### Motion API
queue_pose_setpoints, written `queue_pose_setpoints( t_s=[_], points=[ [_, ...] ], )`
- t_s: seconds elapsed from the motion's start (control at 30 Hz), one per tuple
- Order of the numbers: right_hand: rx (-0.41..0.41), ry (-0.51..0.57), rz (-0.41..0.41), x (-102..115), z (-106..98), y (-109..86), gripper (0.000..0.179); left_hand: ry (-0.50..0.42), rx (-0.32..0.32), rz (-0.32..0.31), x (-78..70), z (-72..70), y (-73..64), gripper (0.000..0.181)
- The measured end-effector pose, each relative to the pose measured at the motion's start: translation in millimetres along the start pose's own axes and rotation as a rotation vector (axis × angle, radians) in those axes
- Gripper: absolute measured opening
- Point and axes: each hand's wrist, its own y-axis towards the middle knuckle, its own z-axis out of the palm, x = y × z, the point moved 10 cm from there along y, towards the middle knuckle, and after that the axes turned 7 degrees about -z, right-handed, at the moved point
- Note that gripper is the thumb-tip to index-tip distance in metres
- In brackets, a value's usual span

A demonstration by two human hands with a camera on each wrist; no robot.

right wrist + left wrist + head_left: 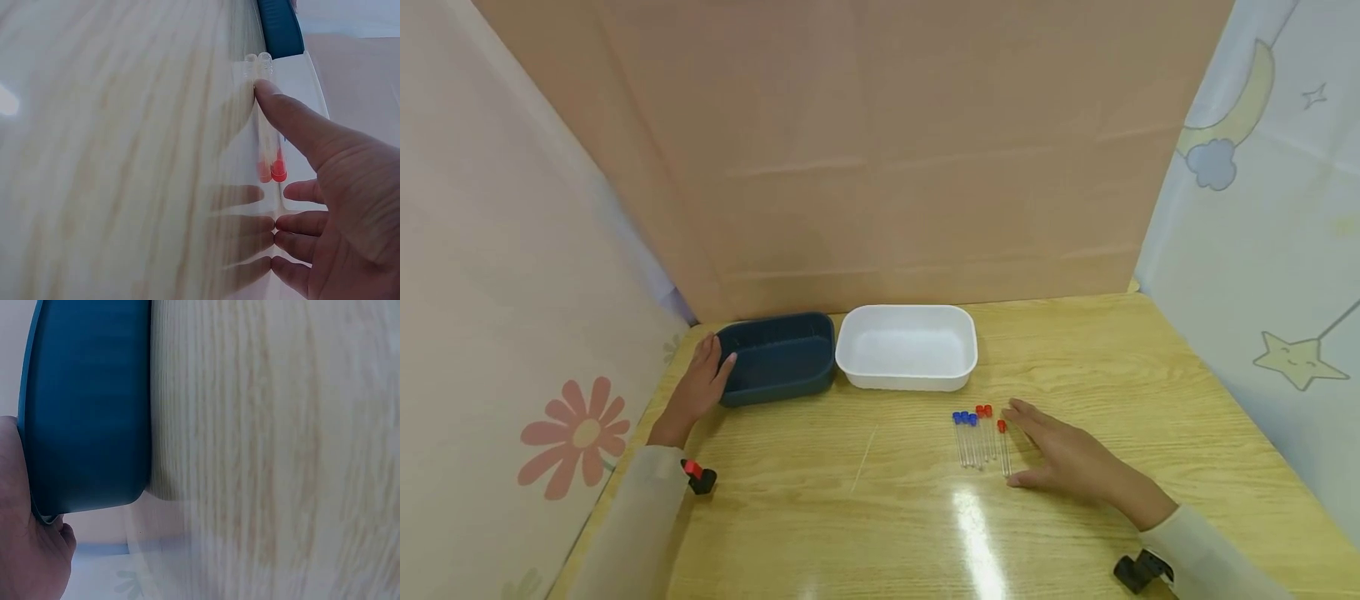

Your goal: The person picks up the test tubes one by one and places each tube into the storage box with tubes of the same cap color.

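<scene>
My left hand [700,385] grips the left rim of a dark blue tray [797,390], its thumb over the edge. In the left wrist view, the hand wraps the rim at the tray's corner [87,412]. My right hand [1067,457] lies low over the table, thumb and fingers spread beside a red-capped clear tube [1004,450]. In the right wrist view, the thumb is right at the rounded end of the tube [275,125], with the other fingertips on the table past the red cap. Just left lie three blue-capped tubes [966,442] and two red-capped tubes [987,433].
A white tray [906,383] stands at the back, close against the blue tray's right side. A brown backdrop [887,167] rises behind the table [1075,350]. Patterned cloth hangs at both sides. Light glares off the tabletop in front of the tubes.
</scene>
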Motion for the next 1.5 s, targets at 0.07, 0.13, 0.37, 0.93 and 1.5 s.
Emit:
queue_pose_setpoints(
  t_s=[0.07,0.13,0.37,0.93,1.5],
  points=[
    [-0.003,-0.005,-0.003,-0.5,-0.2,-0.3,0.099,0.002,-0.006,-0.001,-1.5,-1.2,-0.1,0.079],
    [-0.006,-0.010,-0.006,-1.2,-0.6,-0.4,0.099,0.010,-0.008,0.000,-3.3,-2.6,0.1,0.079],
    [0.005,0.000,-0.001,-4.2,0.5,0.3,0.100,0.027,-0.006,-0.005,-6.9,-5.4,0.1,0.075],
    [-0.010,-0.005,-0.015,0.6,1.2,3.6,0.101,0.028,0.013,-0.009,-6.3,-3.7,-1.1,0.080],
    [-0.017,-0.001,0.061,0.6,-12.2,3.3,0.103,0.019,-0.007,-0.012,-4.4,-1.6,-0.3,0.079]
  ],
)
